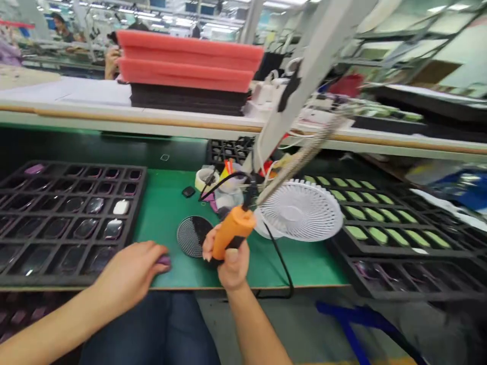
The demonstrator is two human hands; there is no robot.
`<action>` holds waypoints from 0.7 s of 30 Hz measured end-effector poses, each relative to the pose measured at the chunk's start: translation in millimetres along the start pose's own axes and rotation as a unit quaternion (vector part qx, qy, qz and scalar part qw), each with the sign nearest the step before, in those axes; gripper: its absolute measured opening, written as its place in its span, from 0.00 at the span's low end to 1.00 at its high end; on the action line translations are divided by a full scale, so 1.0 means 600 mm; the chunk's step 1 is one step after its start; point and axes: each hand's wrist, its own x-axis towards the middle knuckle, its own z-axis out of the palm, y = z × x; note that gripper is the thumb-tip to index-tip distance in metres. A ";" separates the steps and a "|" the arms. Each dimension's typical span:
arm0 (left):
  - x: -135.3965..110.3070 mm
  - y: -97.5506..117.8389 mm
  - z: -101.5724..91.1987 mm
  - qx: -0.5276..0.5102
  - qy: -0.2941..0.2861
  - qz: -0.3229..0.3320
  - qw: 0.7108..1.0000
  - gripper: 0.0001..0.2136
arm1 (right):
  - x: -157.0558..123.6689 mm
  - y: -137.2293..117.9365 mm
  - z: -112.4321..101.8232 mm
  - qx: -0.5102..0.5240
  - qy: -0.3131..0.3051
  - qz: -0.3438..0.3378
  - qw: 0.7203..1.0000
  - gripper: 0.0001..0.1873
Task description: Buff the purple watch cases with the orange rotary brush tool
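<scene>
while the right hand [231, 258] grips an orange electric screwdriver [232, 230] upright just right of the round black mesh disc [193, 235], the left hand [131, 271] left of the disc pinches a small purple part [165, 260].

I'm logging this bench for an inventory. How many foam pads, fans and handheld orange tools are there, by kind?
Red foam pads: 2, stacked on the shelf
White fan: 1
Orange tool: 1, held in the right hand
Total: 4
</scene>
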 end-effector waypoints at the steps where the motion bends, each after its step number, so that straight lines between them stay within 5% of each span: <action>1: 0.002 0.022 0.022 0.032 0.013 0.007 0.999 0.08 | 0.005 -0.012 0.000 0.001 0.011 0.002 1.000 0.27; 6: 0.009 0.066 0.060 0.098 0.149 -0.003 0.984 0.13 | 0.036 -0.078 0.013 -0.030 0.064 -0.015 0.997 0.22; 11: 0.039 0.104 0.083 0.064 0.131 0.054 0.988 0.11 | 0.056 -0.098 0.035 -0.067 0.095 -0.027 0.993 0.16; 15: 0.065 0.122 0.114 0.064 0.130 0.050 0.988 0.08 | 0.063 -0.082 0.050 -0.064 0.122 -0.042 0.990 0.22; 21: 0.032 0.134 0.100 0.029 0.167 0.003 0.985 0.05 | 0.057 -0.066 0.044 -0.060 0.105 0.005 0.993 0.29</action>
